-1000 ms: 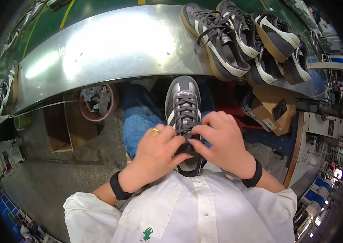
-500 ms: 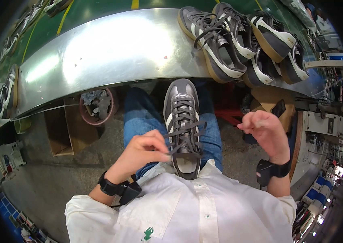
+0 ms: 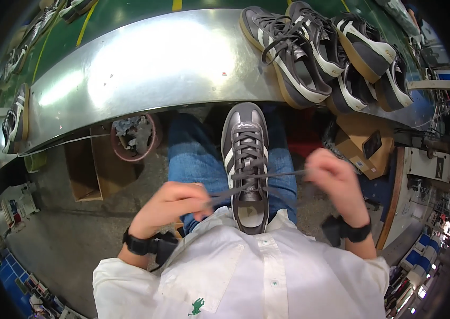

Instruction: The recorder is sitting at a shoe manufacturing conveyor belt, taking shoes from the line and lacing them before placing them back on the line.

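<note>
A grey sneaker (image 3: 244, 118) with white side stripes lies between my thighs, toe pointing away and heel against my shirt. Its dark laces (image 3: 249, 146) are threaded up the front. My left hand (image 3: 174, 206), left of the heel opening, pinches one lace end, which runs slackly from the upper eyelets. Out to the right, my right hand (image 3: 336, 181) is closed on the other lace end, drawn nearly straight across the shoe; motion blurs its fingertips. A second blurred strand shows below that lace, right of the tongue. Both wrists wear black straps with a small box.
A shiny metal bench (image 3: 156, 64) crosses in front of me. Several similar sneakers (image 3: 302, 77) crowd its right end, and one more shoe (image 3: 18, 119) stands at the left end. Below are a pink bin (image 3: 153, 151) with scraps, a cardboard box (image 3: 81, 178) and another carton (image 3: 366, 143).
My right hand has moved left and down and now grips a lace, pulled out to the right. The left hand has shifted slightly left and down with its lace end.
</note>
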The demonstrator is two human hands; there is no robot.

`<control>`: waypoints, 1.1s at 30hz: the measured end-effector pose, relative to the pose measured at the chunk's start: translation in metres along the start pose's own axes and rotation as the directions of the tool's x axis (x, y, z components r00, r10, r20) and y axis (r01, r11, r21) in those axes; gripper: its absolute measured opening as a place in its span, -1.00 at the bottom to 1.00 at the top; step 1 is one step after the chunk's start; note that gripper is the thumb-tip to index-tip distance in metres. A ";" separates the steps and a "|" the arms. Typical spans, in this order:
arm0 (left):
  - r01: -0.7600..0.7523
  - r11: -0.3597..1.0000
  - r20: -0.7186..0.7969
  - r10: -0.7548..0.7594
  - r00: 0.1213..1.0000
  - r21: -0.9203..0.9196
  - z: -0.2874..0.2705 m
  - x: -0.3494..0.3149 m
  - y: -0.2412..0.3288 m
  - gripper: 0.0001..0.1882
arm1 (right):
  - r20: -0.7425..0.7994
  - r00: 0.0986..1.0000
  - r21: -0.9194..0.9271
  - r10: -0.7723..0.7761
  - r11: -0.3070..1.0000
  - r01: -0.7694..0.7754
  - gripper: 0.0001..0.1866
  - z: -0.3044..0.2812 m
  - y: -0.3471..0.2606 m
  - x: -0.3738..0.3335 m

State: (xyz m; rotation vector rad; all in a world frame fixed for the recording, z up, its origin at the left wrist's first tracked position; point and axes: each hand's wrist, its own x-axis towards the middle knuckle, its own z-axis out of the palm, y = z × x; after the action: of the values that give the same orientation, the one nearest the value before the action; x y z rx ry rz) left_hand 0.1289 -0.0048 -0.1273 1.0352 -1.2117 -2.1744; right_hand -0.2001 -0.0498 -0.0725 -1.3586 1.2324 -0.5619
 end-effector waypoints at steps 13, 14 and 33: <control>-0.167 0.558 -0.312 0.660 0.684 0.813 0.012 0.022 -0.004 -0.75 | 0.104 0.918 -0.651 -0.382 0.672 0.354 -0.73 0.042 0.015 0.008; -0.195 0.484 -0.219 0.672 0.708 0.853 0.022 0.030 0.003 -0.75 | 0.107 0.915 -0.652 -0.390 0.667 0.360 -0.73 0.045 0.013 0.013; -0.152 0.042 0.123 0.393 0.911 0.988 0.066 0.061 0.001 -0.89 | 0.448 0.794 -0.770 -0.412 0.274 0.576 -0.73 0.072 -0.015 0.013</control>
State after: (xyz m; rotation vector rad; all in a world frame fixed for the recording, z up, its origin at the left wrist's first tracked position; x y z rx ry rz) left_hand 0.0391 -0.0117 -0.1282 1.1931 -2.6296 -0.5787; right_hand -0.1271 -0.0346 -0.0793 -2.7383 0.9192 -0.1498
